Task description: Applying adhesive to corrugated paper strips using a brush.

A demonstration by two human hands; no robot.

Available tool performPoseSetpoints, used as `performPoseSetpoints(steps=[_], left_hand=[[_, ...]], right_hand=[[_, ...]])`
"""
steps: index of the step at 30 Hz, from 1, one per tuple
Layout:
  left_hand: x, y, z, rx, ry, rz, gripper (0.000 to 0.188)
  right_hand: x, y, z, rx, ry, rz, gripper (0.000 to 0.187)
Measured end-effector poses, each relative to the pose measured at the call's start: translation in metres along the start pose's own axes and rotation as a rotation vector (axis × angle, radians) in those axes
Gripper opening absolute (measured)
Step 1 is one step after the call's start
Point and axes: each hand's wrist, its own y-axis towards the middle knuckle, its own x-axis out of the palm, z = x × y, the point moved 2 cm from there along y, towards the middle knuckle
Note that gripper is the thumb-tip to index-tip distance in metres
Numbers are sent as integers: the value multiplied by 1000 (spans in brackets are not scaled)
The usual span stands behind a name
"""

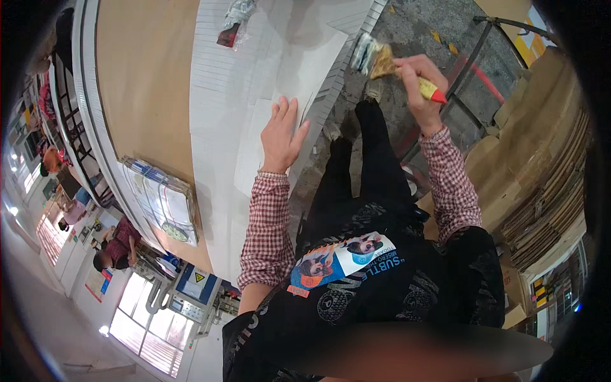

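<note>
My right hand is closed around the handle of a paint brush, held in the air off the right edge of the table. Its handle is yellow with a red end. The wide brush head is caked with tan and whitish stuff, and its bristles point up and left. On the white paper sheets rests my left hand, palm down with fingers stretched out and thumb apart. The sheets lie overlapped, with lined strips along the table's right edge. Red-checked sleeves cover both my forearms.
A small clear plastic bag with something dark red lies at the table's far end. Tied printed sheets sit on the brown board at left. Stacked cardboard and a black metal frame stand at right. Other people are far left.
</note>
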Motion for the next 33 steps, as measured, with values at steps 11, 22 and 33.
performPoseSetpoints(steps=[11, 22, 33], left_hand=[[1, 1, -4, 36, 64, 21, 51], [0, 0, -2, 4, 55, 19, 50], [44, -4, 0, 2, 293, 234, 68]], right_hand=[[11, -5, -4, 45, -24, 3, 11], [20, -17, -3, -12, 11, 35, 11], [15, -74, -26, 88, 76, 3, 15]])
